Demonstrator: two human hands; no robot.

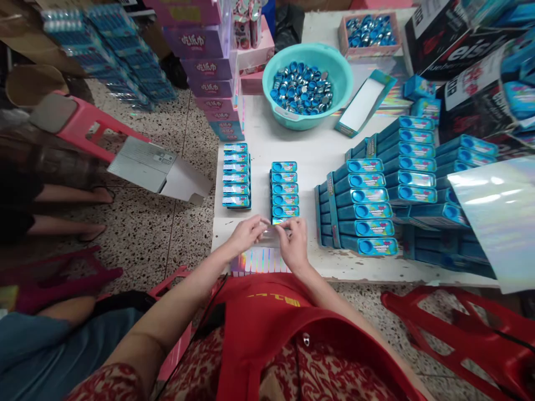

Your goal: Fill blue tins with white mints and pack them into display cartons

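My left hand (246, 234) and my right hand (294, 240) meet near the front edge of the table, fingers pinched. Between them stretches a small clear piece of film (268, 237), its exact kind hard to make out. Just beyond my fingertips stands a row of blue boxes with printed tops (285, 189); the nearest one is partly covered by my hands. To the left is another row of blue boxes (236, 177), with shiny strips across their tops. Below my hands lies a sheet of iridescent strips (261, 260).
A turquoise basin (307, 120) holds many small blue-and-silver caps, and a pink box (371, 51) holds more. Stacked blue boxes (355, 211) fill the right side. An open blue carton (368, 103) lies behind. Purple boxes (209, 67) tower at the back left. Another person's legs (62, 195) show at left.
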